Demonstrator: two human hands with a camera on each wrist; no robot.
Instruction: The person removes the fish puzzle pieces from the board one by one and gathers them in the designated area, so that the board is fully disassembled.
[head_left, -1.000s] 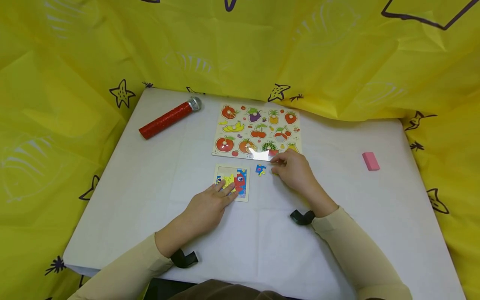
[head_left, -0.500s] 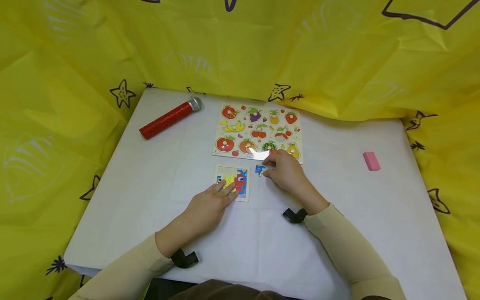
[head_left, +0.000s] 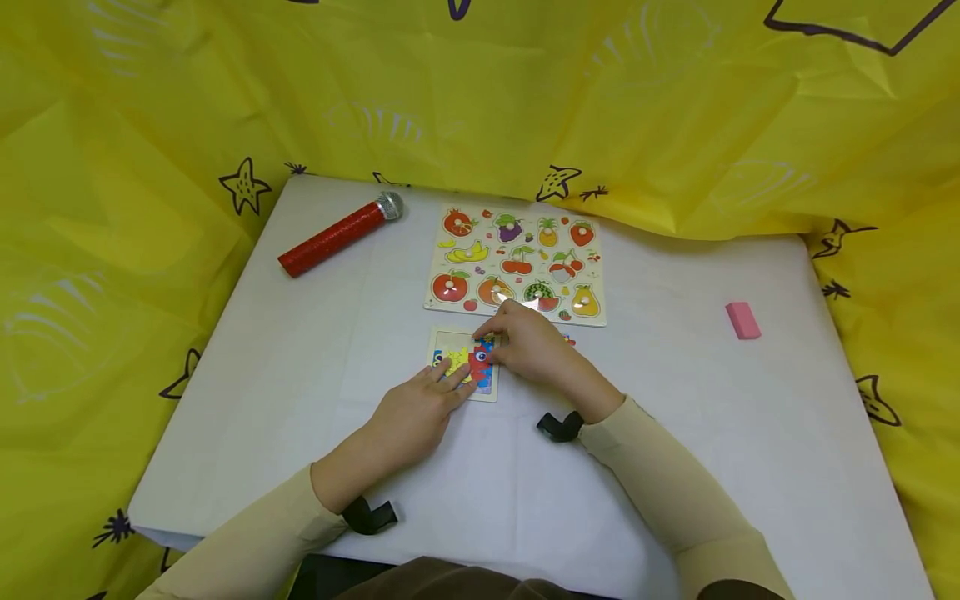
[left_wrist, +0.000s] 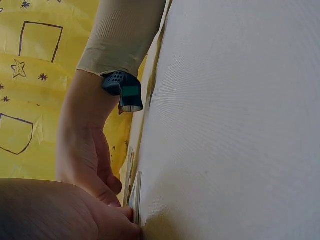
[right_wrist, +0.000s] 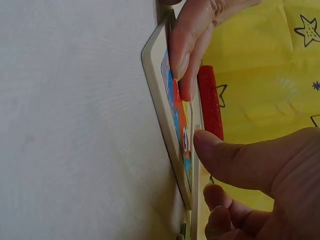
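Observation:
A small square jigsaw puzzle (head_left: 462, 397) in a pale frame lies on the table, with yellow, red and blue pieces partly covered. My left hand (head_left: 408, 417) lies on its lower part with fairly straight fingers, seen also in the right wrist view pressing the picture. My right hand (head_left: 528, 346) reaches over its right side, thumb and forefinger bent toward each other by the blue corner and the red fish eye. Whether a piece sits between them does not show. Another loose puzzle piece (head_left: 570, 340) peeks out behind the right hand.
A fruit knob puzzle board (head_left: 435, 310) lies just beyond the small puzzle. A red glittery toy microphone (head_left: 333, 239) is at the back left. A pink block (head_left: 742, 321) lies on the right. Yellow patterned cloth (head_left: 480, 100) hangs behind the white-covered table (head_left: 300, 400).
My right hand has moved left, past where the loose blue puzzle piece lay, onto the small puzzle's right edge. That blue piece is out of sight now. The left hand has stayed in place.

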